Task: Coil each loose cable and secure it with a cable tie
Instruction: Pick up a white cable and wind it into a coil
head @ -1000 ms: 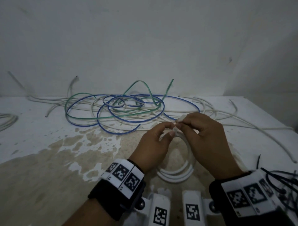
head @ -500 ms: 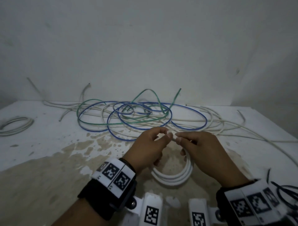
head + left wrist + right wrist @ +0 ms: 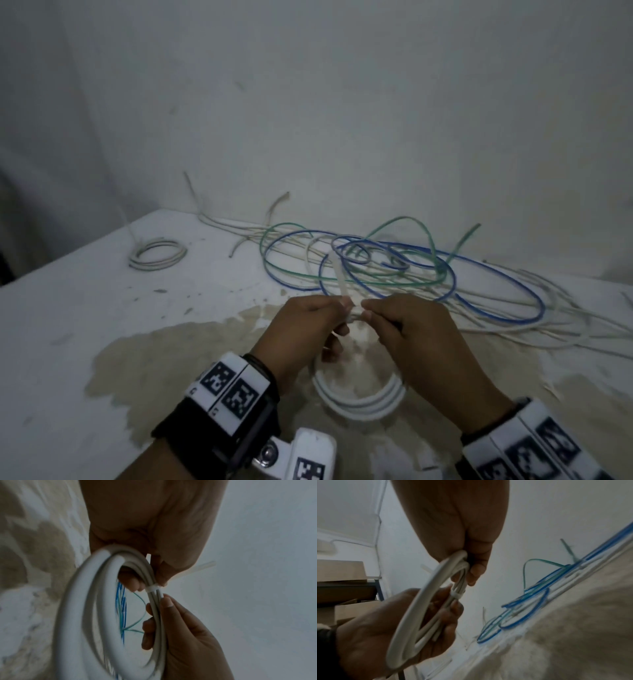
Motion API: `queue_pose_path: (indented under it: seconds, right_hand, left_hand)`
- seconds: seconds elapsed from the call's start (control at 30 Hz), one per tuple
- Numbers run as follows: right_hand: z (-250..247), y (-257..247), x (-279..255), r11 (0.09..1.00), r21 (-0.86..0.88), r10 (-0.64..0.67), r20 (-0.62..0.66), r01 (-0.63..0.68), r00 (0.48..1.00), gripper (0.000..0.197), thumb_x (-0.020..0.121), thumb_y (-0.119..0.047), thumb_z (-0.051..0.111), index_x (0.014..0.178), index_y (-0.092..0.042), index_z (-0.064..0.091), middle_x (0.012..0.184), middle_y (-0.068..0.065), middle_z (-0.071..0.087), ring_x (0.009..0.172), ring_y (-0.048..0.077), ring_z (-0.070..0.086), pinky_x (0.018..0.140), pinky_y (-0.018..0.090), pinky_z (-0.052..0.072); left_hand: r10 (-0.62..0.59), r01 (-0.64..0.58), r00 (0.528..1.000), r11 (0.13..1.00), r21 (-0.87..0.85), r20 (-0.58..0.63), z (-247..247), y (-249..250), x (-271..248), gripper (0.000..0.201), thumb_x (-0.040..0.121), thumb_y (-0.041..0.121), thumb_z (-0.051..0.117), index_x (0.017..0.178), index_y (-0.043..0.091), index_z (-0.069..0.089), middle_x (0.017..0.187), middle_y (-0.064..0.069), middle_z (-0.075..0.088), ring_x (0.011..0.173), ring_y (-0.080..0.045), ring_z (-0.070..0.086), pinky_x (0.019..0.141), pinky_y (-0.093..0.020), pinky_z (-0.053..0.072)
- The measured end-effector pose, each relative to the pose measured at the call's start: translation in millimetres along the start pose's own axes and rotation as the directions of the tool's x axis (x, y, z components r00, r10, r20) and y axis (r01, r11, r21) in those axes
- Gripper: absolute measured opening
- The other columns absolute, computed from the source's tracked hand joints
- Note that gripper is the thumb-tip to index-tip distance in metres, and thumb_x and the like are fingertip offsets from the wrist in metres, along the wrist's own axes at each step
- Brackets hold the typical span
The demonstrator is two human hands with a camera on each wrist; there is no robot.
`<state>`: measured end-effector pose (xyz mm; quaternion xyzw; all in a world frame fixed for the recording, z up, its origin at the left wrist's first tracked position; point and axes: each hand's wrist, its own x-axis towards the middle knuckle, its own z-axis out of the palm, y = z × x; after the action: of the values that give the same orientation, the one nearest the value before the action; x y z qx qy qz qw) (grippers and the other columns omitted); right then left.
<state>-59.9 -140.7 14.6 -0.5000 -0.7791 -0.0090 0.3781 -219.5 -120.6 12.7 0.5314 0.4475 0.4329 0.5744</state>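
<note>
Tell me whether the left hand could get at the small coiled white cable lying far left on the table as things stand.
Probably not yet: the left hand grips the white coil at its cable tie. The way across the table to the small coil looks free.

The work surface is a flat white-painted table top (image 3: 68, 342). A large irregular beige-brown patch (image 3: 171, 359) covers its near central area, with ragged edges against the white paint. Small dark specks (image 3: 161, 291) lie scattered on the white area beyond the patch. Behind the table top stands a plain off-white plaster wall (image 3: 342, 102) that carries a few faint grey scuff marks (image 3: 239, 85).

In the right wrist view, a tan cardboard box (image 3: 339, 569) rests on a dark shelf (image 3: 346, 592) supported by a thin blue-grey metal post (image 3: 379, 589). A second brown cardboard box (image 3: 356, 608) sits below the shelf.
</note>
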Motion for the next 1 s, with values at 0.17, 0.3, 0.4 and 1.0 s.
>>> queue_pose_path:
  seconds: [0.17, 0.3, 0.4, 1.0]
  right_hand:
    - [28, -28, 25, 0.973, 0.171, 0.131, 0.140, -0.155, 0.981, 0.017, 0.091, -0.031, 0.059, 0.100, -0.022, 0.071, 0.065, -0.009, 0.065, 0.061, 0.004, 0.061, 0.056, 0.014, 0.040]
    - [51, -50, 38, 0.774, 0.287, 0.415, 0.442, -0.564, 0.795, 0.036, 0.087, -0.037, 0.063, 0.116, -0.016, 0.060, 0.071, 0.002, 0.068, 0.059, 0.016, 0.067, 0.051, 0.029, 0.054]
    - [74, -69, 51, 0.563, 0.435, 0.403, 0.598, -0.703, 0.693, 0.026, 0.088, -0.024, 0.064, 0.076, -0.002, 0.060, 0.058, 0.013, 0.061, 0.053, 0.028, 0.059, 0.050, 0.035, 0.052]
    - [256, -124, 213, 0.053, 0.666, 0.439, 0.654, -0.744, 0.617, 0.016, 0.093, -0.006, 0.055, 0.078, -0.001, 0.052, 0.063, 0.011, 0.046, 0.051, 0.018, 0.048, 0.046, 0.026, 0.055]
  left_hand:
    - [-0.032, 0.020, 0.991, 0.995, -0.094, -0.127, -42, -4, -2, 0.020, 0.094, 0.021, 0.058, 0.084, 0.012, 0.073, 0.066, -0.004, 0.053, 0.047, -0.015, 0.034, 0.045, -0.024, 0.029]
    - [-0.039, -0.008, 0.957, 0.987, -0.161, -0.286, -91, -4, 2, 0.017, 0.093, 0.019, 0.058, 0.093, 0.008, 0.071, 0.068, -0.006, 0.051, 0.049, -0.015, 0.032, 0.044, -0.024, 0.030]
    - [-0.050, -0.022, 0.933, 0.981, -0.193, -0.358, -127, -2, 8, 0.016, 0.095, 0.018, 0.056, 0.094, 0.009, 0.069, 0.072, -0.007, 0.051, 0.050, -0.015, 0.033, 0.043, -0.023, 0.032]
    - [-0.230, -0.325, 0.636, 0.786, -0.526, -0.736, -319, -25, 51, 0.019, 0.098, 0.028, 0.048, 0.093, 0.012, 0.056, 0.094, -0.009, 0.060, 0.087, -0.019, 0.058, 0.089, -0.031, 0.047]
